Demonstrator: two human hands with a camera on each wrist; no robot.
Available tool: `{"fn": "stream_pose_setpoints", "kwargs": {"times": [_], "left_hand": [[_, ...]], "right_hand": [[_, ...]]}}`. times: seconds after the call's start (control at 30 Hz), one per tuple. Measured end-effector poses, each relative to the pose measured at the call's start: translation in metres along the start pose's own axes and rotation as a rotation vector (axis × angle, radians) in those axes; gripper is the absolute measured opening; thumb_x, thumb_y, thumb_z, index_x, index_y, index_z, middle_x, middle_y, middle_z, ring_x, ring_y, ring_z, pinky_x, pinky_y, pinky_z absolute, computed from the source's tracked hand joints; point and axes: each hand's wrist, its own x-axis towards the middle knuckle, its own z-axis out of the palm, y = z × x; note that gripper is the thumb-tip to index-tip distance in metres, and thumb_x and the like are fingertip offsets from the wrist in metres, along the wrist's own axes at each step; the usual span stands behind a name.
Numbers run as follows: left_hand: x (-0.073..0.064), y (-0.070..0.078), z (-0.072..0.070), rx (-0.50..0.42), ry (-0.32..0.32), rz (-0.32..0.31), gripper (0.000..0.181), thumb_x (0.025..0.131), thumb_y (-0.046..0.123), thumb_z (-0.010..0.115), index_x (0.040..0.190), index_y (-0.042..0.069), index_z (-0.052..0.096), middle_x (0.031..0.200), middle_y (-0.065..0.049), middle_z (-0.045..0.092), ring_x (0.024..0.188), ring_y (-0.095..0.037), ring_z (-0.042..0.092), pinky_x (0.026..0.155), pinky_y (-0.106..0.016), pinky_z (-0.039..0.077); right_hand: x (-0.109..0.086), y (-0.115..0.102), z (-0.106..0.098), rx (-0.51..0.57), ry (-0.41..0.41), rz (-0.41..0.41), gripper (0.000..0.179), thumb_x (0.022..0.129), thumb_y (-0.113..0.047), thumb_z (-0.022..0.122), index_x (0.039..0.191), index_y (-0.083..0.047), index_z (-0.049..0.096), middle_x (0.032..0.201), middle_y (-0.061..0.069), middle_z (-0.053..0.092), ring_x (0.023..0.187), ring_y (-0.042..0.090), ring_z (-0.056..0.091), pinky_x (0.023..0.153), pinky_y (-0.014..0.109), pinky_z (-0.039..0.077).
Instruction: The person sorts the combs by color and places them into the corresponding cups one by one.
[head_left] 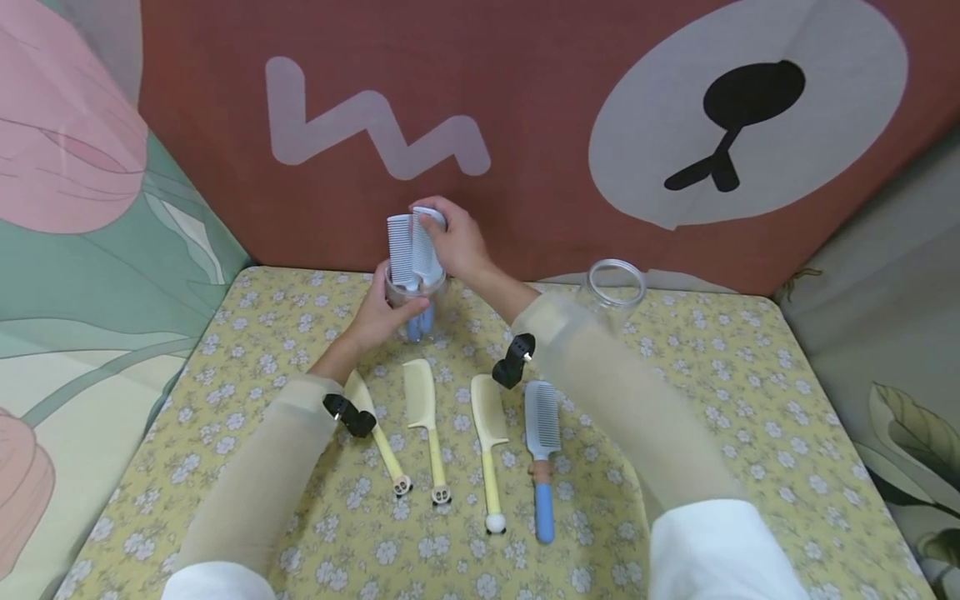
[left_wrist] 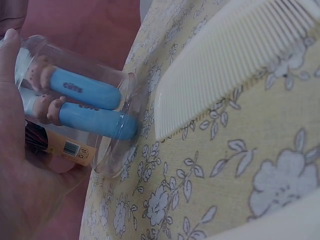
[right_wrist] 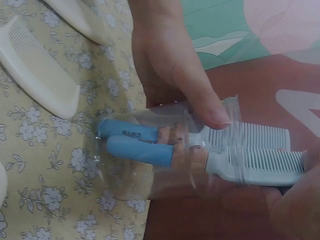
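My left hand [head_left: 377, 315] grips a clear plastic jar [right_wrist: 135, 186] from its left side, thumb across the front. Two pale blue combs stand handle-down in this jar, teeth above the rim. My right hand [head_left: 461, 242] pinches the right-hand comb [head_left: 426, 250] near the top of its head. The other comb [head_left: 400, 250] leans beside it, free of my fingers. In the left wrist view both blue handles [left_wrist: 92, 120] show through the jar wall, their ends near its base, with brown bear-like figures at their necks.
Three cream combs with yellow handles, a left one [head_left: 386, 450], a middle one [head_left: 422, 396] and a right one [head_left: 489, 408], lie on the flowered cloth [head_left: 360, 550]. Right of them lies another blue comb [head_left: 542, 417]. A second clear jar [head_left: 617, 287] stands behind my right forearm. Printed fabric hangs behind.
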Motion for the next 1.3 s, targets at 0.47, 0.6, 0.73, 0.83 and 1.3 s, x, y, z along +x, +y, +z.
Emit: {"fn": "stream_pose_setpoints", "kwargs": {"times": [0.47,0.6,0.73,0.83,1.3], "left_hand": [[-0.008,0.018,0.001,0.004,-0.005,-0.005,0.086,0.095,0.010,0.068,0.159,0.003,0.011,0.159,-0.023,0.026,0.145,-0.038,0.031,0.119,-0.052,0.027],[-0.008,0.018,0.001,0.007,0.001,-0.011,0.087,0.095,0.009,0.068,0.159,0.004,0.010,0.159,-0.023,0.026,0.145,-0.037,0.031,0.118,-0.051,0.027],[-0.008,0.020,0.000,-0.003,-0.009,-0.017,0.087,0.096,0.008,0.067,0.160,0.005,0.008,0.159,-0.023,0.025,0.144,-0.037,0.032,0.117,-0.051,0.029],[-0.009,0.020,-0.001,-0.005,-0.010,-0.024,0.087,0.096,0.009,0.067,0.160,0.006,0.008,0.159,-0.022,0.025,0.144,-0.037,0.031,0.117,-0.051,0.030],[-0.008,0.009,-0.005,-0.022,0.012,-0.005,0.091,0.095,0.016,0.072,0.160,0.008,0.009,0.156,-0.023,0.030,0.140,-0.038,0.037,0.115,-0.052,0.033]], "right_hand": [[-0.006,0.006,0.002,-0.095,0.000,-0.014,0.027,0.104,-0.018,0.061,0.127,-0.008,0.069,0.126,0.008,0.069,0.110,0.021,0.065,0.090,0.031,0.053],[-0.007,0.006,-0.001,-0.069,-0.015,-0.030,0.027,0.103,-0.016,0.063,0.127,-0.006,0.068,0.124,0.010,0.069,0.108,0.021,0.066,0.089,0.030,0.053],[-0.008,0.006,-0.005,-0.052,-0.036,-0.004,0.029,0.102,-0.017,0.064,0.129,-0.006,0.064,0.121,0.010,0.068,0.104,0.021,0.065,0.082,0.030,0.053],[-0.008,0.007,-0.010,-0.060,-0.071,0.033,0.034,0.103,-0.021,0.064,0.133,-0.007,0.060,0.118,0.010,0.067,0.102,0.020,0.063,0.078,0.030,0.053],[-0.038,0.010,-0.064,-0.395,-0.471,-0.059,0.087,0.103,-0.047,0.056,0.163,-0.006,0.008,0.168,0.014,0.014,0.154,0.027,0.017,0.122,0.045,0.023]]}}
